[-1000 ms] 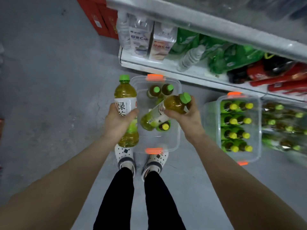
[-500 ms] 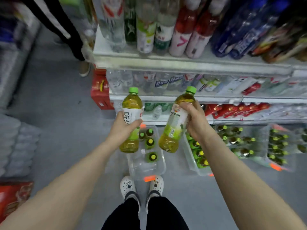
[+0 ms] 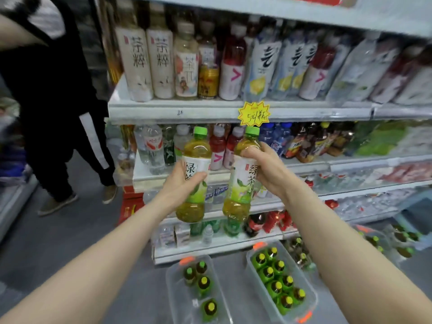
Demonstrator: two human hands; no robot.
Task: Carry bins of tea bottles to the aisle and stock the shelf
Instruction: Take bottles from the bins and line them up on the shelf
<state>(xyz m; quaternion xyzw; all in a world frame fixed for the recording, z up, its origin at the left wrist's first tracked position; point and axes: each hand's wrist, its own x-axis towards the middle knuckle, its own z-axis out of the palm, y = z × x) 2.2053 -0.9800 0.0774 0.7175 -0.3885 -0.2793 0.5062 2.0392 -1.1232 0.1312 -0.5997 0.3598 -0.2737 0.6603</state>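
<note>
Two green tea bottles are held up in front of the drinks shelf [image 3: 175,112], one in each hand. The left hand [image 3: 181,185] has its grip curled round the label of the left bottle [image 3: 196,157], with the thumb across the front. The right hand [image 3: 266,170] has its grip closed round the shoulder and upper label of the right bottle [image 3: 242,188]. Both bottles stand upright with green caps, side by side and just apart, level with the second shelf board from the top.

Below them, two clear plastic bins with orange latches sit on the grey floor against the foot of the shelf. The left bin [image 3: 182,305] holds four tea bottles, three clustered at its far end and one alone near its near end. The right bin [image 3: 311,288] holds eight bottles, packed in two rows of four. Further bins with bottles lie to the right, too blurred to count.

A yellow starburst price tag [image 3: 254,114] hangs on the edge of the upper shelf board, just above the right bottle's cap. At the left end of the aisle stands one other person [image 3: 53,101] in black clothes with a white stripe down the trouser leg.
</note>
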